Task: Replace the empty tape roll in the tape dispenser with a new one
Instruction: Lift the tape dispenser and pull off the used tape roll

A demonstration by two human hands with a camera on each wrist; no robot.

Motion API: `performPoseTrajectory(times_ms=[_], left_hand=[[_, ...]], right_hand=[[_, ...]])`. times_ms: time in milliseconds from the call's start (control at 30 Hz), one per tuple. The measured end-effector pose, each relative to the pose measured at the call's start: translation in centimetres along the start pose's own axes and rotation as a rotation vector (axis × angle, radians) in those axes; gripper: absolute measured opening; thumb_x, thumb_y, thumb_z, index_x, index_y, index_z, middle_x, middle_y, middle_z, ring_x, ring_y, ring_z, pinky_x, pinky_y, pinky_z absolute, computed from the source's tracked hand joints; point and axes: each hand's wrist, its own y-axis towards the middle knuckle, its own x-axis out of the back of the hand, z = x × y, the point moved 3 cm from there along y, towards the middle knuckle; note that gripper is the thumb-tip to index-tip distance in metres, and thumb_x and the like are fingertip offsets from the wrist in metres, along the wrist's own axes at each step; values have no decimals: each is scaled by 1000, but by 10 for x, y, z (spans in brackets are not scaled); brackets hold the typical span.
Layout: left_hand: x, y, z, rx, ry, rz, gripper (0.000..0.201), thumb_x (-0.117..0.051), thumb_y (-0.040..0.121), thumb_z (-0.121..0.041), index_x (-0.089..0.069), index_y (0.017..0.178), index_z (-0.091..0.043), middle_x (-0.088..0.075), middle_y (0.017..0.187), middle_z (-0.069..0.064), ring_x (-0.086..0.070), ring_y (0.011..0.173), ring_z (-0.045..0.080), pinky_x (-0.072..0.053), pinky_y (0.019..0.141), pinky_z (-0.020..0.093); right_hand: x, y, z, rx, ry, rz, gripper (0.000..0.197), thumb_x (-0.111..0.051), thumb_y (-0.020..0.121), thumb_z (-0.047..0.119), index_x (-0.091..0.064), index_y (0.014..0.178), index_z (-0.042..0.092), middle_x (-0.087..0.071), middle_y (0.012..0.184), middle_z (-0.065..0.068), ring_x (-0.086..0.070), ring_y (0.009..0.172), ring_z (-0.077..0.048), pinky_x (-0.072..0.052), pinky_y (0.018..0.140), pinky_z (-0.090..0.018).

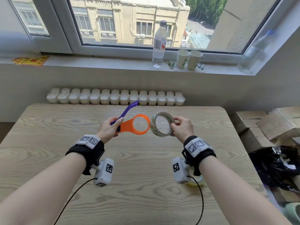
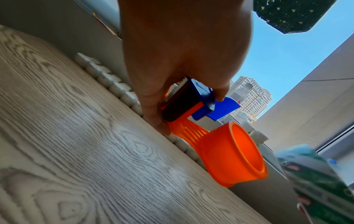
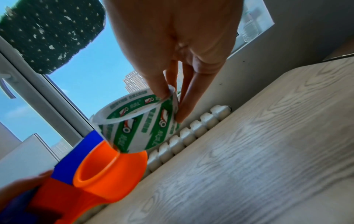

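Observation:
My left hand grips the tape dispenser by its handle end, above the wooden table. The dispenser has an orange hub ring, a blue-purple handle and a toothed blade under my fingers. Nothing sits on the orange hub. My right hand pinches a thin cardboard tape ring printed green and white. It is tilted, just right of the hub and at its rim. A yellowish tape roll lies on the table, mostly hidden by my right wrist camera.
A white radiator runs behind the table's far edge. The windowsill above holds a water bottle and two paper cups. Cardboard boxes and a black bag crowd the right side.

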Motion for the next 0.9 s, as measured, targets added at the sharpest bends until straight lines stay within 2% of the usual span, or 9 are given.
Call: performPoseTrajectory(times_ms=[133,267,400,533,633,700,767,900], left_hand=[[10,1,12,16,-15,-49,24,-57,90,-36,-60,102,-15,-58,79,4,-57,69,18,-51,70,34],[15,-1,30,58,-25,-75,25,-56,90,-35,-62,102,-14,-57,76,2,-56,66,16,-50,66,31],[9,-5,42,97,-43,-56,20,-57,90,-35,-63,96,-16,-57,76,2,-56,67,16,-50,68,31],[1,-9,47,111,-11,6,14,-55,91,-33,-63,92,-21,-58,78,2,-56,70,14,-49,66,27],[-3,-10,46,108,26,43,10,-55,91,-33,-62,88,-26,-59,79,1,-56,73,14,-48,70,29],[-4,-9,44,108,32,47,9,-56,91,-32,-61,85,-29,-60,79,-1,-57,74,13,-49,73,31],[-5,-8,43,113,33,51,9,-56,91,-34,-61,88,-28,-60,80,-1,-58,75,13,-50,74,31],[-10,-5,43,114,52,74,16,-54,92,-35,-61,98,-22,-60,78,-2,-57,73,12,-49,70,29]], right_hand=[[-9,2,-29,-96,-80,17,21,-58,81,8,-67,98,17,-72,88,-11,-72,66,-26,-62,67,-44],[-26,-3,-61,-209,-159,49,21,-57,75,7,-61,76,28,-73,82,-11,-72,72,-31,-60,75,-47],[-53,-4,-96,-292,-242,156,16,-57,67,11,-57,62,26,-74,84,-15,-70,81,-37,-58,78,-51],[-69,-9,-110,-354,-289,224,24,-59,67,4,-58,66,28,-73,88,-19,-70,85,-39,-58,79,-50],[-77,-8,-117,-365,-318,259,19,-60,66,5,-67,78,18,-72,88,-19,-69,85,-39,-58,77,-50],[-81,-5,-121,-368,-335,269,19,-60,68,5,-68,81,16,-72,87,-19,-69,84,-38,-58,77,-50],[-84,-4,-122,-364,-356,286,18,-59,71,5,-66,82,18,-72,89,-17,-69,86,-38,-58,77,-49],[-90,-3,-123,-347,-400,311,27,-59,76,5,-66,99,17,-71,100,-14,-67,93,-36,-57,82,-47]])
